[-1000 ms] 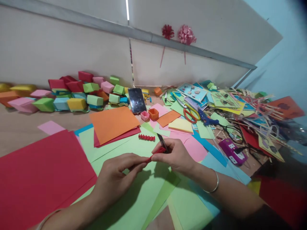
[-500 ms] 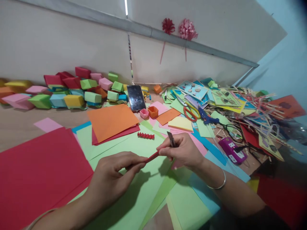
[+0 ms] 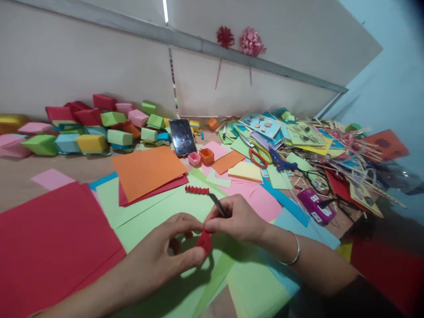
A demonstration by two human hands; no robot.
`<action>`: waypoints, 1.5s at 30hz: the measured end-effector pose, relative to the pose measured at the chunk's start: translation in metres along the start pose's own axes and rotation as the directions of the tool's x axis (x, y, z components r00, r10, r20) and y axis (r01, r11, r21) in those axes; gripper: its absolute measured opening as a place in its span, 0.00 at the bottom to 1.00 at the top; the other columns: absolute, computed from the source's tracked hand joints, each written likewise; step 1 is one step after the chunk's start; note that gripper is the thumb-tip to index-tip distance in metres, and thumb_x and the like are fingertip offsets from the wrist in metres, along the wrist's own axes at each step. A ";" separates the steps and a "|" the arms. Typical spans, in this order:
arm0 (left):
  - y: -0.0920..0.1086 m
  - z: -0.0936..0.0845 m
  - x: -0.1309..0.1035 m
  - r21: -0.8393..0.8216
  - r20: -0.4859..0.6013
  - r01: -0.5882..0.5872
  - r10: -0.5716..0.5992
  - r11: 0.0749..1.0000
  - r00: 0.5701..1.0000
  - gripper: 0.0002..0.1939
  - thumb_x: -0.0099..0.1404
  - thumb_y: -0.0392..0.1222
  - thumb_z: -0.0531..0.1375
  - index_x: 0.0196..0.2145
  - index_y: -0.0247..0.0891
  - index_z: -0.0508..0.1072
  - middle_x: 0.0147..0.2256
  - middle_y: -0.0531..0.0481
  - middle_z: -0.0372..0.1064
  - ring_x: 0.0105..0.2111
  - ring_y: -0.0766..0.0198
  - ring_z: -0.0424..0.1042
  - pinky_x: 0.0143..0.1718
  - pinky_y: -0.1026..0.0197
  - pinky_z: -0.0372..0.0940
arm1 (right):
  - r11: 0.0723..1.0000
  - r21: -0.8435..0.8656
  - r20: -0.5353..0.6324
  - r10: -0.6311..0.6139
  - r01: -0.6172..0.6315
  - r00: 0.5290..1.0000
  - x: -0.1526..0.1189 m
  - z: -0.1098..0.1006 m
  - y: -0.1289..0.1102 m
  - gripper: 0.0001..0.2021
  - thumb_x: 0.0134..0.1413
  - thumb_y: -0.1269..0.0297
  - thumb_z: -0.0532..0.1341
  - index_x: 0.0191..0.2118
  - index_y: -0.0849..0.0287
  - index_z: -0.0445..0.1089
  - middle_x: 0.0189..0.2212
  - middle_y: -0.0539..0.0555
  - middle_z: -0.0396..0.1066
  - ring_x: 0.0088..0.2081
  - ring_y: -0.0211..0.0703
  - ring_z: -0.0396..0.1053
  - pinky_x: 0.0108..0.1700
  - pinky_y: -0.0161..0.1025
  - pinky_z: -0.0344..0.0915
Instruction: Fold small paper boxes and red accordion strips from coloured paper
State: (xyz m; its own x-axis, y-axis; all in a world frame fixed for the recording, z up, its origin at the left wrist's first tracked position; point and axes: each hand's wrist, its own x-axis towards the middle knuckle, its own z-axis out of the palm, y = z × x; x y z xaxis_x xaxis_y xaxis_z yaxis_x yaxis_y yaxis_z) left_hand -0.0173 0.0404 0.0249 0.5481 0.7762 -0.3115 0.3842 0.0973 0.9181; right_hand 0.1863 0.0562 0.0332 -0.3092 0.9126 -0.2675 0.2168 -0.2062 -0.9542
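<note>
Over the light green paper (image 3: 142, 221), both hands meet at a small red paper strip (image 3: 205, 242), now bent into a curve. My left hand (image 3: 159, 251) has its fingertips and thumb closed around the strip's left side. Thumb and finger of my right hand (image 3: 241, 221) pinch the strip's upper end. A craft knife (image 3: 217, 205) is also tucked in the right hand, its blade pointing up and left. Just beyond the knife tip lies a zigzag-folded red paper strip (image 3: 196, 190). Part of the held strip is hidden by the fingers.
Red sheets (image 3: 53, 247) lie at left, orange paper (image 3: 149, 170) ahead. Behind are a phone (image 3: 183, 137), small pink (image 3: 194, 159) and orange boxes (image 3: 207, 156), and several coloured paper blocks (image 3: 91, 143). Scissors (image 3: 260, 154), a glue gun (image 3: 281, 161) and a purple power socket (image 3: 316, 205) stand right.
The red strip went from stretched straight between the hands to bent. My hands have come closer together, and the knife's blade has swung further left. The view has shifted slightly.
</note>
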 end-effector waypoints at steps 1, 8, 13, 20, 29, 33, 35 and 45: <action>0.001 -0.002 0.000 0.016 0.022 -0.017 0.016 1.000 1.000 0.24 0.56 0.58 0.63 0.48 0.46 0.76 0.45 0.47 0.74 0.38 0.56 0.72 0.35 0.60 0.68 | 1.000 -0.010 0.003 -0.006 0.006 1.000 -0.001 0.000 0.000 0.04 0.38 0.67 0.68 0.24 0.63 0.76 0.19 0.47 0.70 0.22 0.30 0.61 0.26 0.31 0.58; 0.010 -0.003 0.004 0.005 0.082 0.005 -0.005 1.000 0.997 0.20 0.60 0.59 0.57 0.33 0.41 0.79 0.25 0.50 0.73 0.28 0.59 0.70 0.30 0.62 0.64 | 0.999 -0.008 0.041 0.032 -0.032 0.999 -0.007 0.004 0.000 0.05 0.39 0.67 0.69 0.26 0.62 0.78 0.18 0.46 0.68 0.23 0.31 0.60 0.26 0.31 0.56; -0.003 -0.003 0.008 0.140 -0.093 -0.016 0.029 0.990 0.995 0.22 0.57 0.59 0.59 0.16 0.40 0.71 0.18 0.53 0.67 0.22 0.63 0.66 0.25 0.64 0.60 | 0.998 0.048 0.105 0.035 -0.040 0.994 -0.004 0.008 0.004 0.11 0.40 0.62 0.70 0.33 0.62 0.78 0.20 0.46 0.69 0.21 0.31 0.60 0.25 0.31 0.57; -0.011 -0.007 0.014 -0.232 -0.259 0.119 -0.180 0.965 0.949 0.20 0.51 0.60 0.67 0.27 0.39 0.79 0.23 0.52 0.72 0.26 0.64 0.66 0.28 0.64 0.61 | 0.815 -0.574 -0.322 -0.310 0.076 0.895 0.030 -0.053 0.008 0.09 0.60 0.63 0.57 0.38 0.61 0.73 0.31 0.55 0.72 0.33 0.42 0.68 0.39 0.42 0.66; 0.001 0.002 0.017 -0.276 -0.334 0.021 -0.116 0.961 0.936 0.16 0.50 0.54 0.68 0.25 0.38 0.79 0.22 0.50 0.72 0.24 0.64 0.65 0.27 0.63 0.61 | 0.907 -0.266 0.002 -0.339 0.327 0.941 0.008 -0.001 0.019 0.08 0.57 0.64 0.61 0.38 0.61 0.74 0.29 0.52 0.74 0.28 0.36 0.69 0.32 0.34 0.66; -0.004 0.001 0.018 -0.206 -0.357 -0.002 -0.073 0.979 0.931 0.17 0.51 0.56 0.67 0.24 0.38 0.79 0.22 0.50 0.72 0.24 0.63 0.65 0.26 0.64 0.60 | 0.849 -0.360 0.021 -0.406 0.386 0.914 0.010 -0.005 0.015 0.06 0.57 0.66 0.62 0.33 0.61 0.75 0.27 0.50 0.74 0.27 0.34 0.68 0.32 0.32 0.63; -0.005 0.002 0.017 -0.200 -0.428 -0.026 -0.064 0.979 0.901 0.18 0.53 0.57 0.66 0.24 0.38 0.78 0.21 0.52 0.70 0.23 0.65 0.64 0.25 0.64 0.57 | 0.698 -0.629 -0.079 -0.496 0.343 0.865 0.019 -0.029 0.012 0.08 0.61 0.67 0.59 0.34 0.61 0.75 0.32 0.53 0.76 0.33 0.37 0.69 0.37 0.34 0.63; -0.003 0.007 0.014 -0.333 -0.514 -0.079 -0.111 0.940 0.850 0.18 0.54 0.56 0.66 0.30 0.37 0.75 0.25 0.49 0.76 0.23 0.65 0.68 0.24 0.63 0.60 | 0.300 -0.953 -0.162 -0.426 -0.030 0.890 0.046 -0.078 0.026 0.10 0.55 0.76 0.56 0.30 0.61 0.73 0.30 0.58 0.71 0.34 0.46 0.64 0.35 0.41 0.56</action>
State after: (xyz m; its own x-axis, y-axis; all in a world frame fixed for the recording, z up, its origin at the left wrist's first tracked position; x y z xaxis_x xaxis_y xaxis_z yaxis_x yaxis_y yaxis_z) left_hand -0.0054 0.0467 0.0157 0.0412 0.9696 -0.2410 0.0701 0.2378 0.9688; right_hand 0.2502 0.1202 0.0062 -0.2173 0.9574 0.1901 0.9573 0.2471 -0.1503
